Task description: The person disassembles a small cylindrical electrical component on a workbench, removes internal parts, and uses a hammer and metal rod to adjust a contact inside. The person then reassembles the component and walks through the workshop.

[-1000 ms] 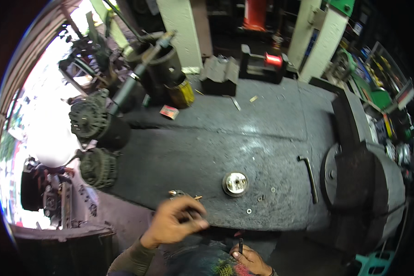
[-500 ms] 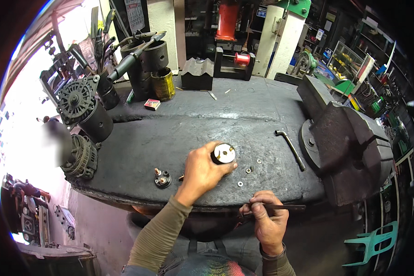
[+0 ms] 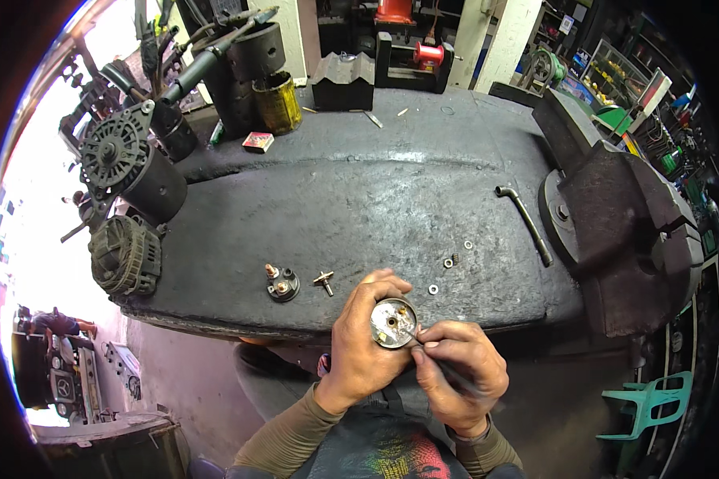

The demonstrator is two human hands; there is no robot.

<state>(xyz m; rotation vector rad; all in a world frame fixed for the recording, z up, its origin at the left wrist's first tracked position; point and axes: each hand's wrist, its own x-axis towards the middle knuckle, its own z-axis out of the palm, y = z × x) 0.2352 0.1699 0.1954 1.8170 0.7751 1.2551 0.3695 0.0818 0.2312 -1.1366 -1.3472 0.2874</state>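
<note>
My left hand (image 3: 358,339) clasps the round metal housing (image 3: 393,323) face-up; my right hand (image 3: 462,369) pinches a thin tool (image 3: 415,342) at its near-right rim.

Beyond the left hand (image 3: 355,349), room runs across the bench (image 3: 335,199) to the block (image 3: 342,94); the vise (image 3: 627,231) bars the right, alternators (image 3: 125,257) the left.

2 hands (image 3: 361,343) at a round metal cup (image 3: 384,332) — black vise (image 3: 627,227) rightward.

Left hand (image 3: 355,347) hides side of metal cylinder (image 3: 386,332).
</note>
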